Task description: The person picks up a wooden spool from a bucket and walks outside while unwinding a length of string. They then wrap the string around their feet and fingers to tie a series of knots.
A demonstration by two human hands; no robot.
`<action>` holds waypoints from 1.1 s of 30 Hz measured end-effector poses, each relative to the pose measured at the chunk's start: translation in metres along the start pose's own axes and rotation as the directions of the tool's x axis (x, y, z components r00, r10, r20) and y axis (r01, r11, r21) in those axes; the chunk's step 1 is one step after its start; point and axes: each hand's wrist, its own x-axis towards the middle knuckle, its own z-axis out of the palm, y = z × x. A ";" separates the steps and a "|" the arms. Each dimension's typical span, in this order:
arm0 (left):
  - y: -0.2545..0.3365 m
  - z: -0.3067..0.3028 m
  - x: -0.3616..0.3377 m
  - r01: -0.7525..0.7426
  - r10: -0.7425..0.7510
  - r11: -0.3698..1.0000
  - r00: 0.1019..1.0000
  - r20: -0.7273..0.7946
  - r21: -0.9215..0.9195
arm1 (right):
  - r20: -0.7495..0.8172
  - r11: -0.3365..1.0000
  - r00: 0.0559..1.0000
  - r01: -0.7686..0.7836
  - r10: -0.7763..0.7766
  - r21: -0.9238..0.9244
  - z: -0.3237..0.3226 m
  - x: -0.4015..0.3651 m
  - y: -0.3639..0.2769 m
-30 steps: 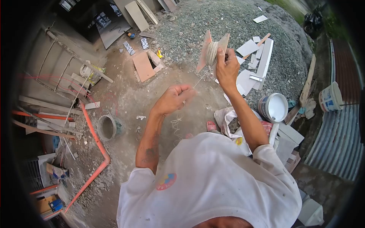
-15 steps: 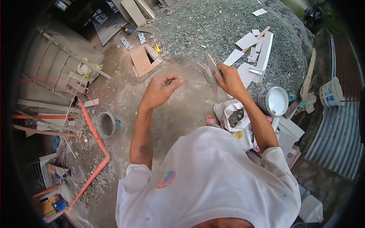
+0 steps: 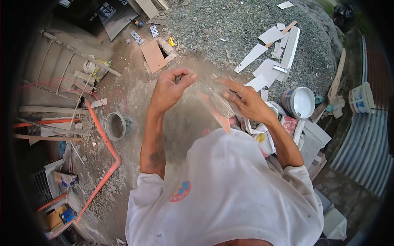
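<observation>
My left hand (image 3: 171, 89) is closed, thumb pressed against the curled fingers, with the end of a thin string (image 3: 202, 83) in it. The string runs from there across to a bundle of pale string (image 3: 222, 103) wound round a flat stick (image 3: 208, 107) with orange-pink faces. My right hand (image 3: 245, 100) grips this winding from its right side, thumb and fingers on the wound string. The stick lies at a slant, its pointed lower end just above my white shirt (image 3: 230, 164). Both hands are held out in front of my chest, a short way apart.
A gravel heap (image 3: 230, 33) rises ahead, with white board offcuts (image 3: 269, 67) on it. To the right stand a white bucket (image 3: 298, 102) and corrugated sheets (image 3: 363, 151). On the left are a grey bucket (image 3: 116, 126) and a bent orange pipe (image 3: 107, 151).
My right hand has turned the string-wound stick from pointing up and away to slanting down toward my shirt, and its fingers have stretched out more. My left hand stays nearly in place.
</observation>
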 end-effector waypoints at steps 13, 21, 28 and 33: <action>-0.013 0.005 -0.041 -0.073 0.056 0.994 0.979 -0.195 -0.081 | 0.169 0.959 0.962 -0.241 0.215 0.151 0.021 -0.030 0.006; -0.018 -0.004 -0.054 -0.033 0.024 0.998 0.980 -0.198 -0.046 | 0.175 0.959 0.965 -0.224 0.194 0.176 0.022 -0.040 0.004; -0.051 -0.009 -0.033 -0.079 0.060 0.992 0.979 -0.194 -0.094 | 0.166 0.829 0.955 -0.295 0.245 0.475 0.030 -0.039 0.002; -0.077 0.065 -0.054 0.275 -0.248 0.884 0.961 0.119 -0.378 | -0.100 0.716 0.940 -0.176 0.325 0.676 0.029 0.013 -0.021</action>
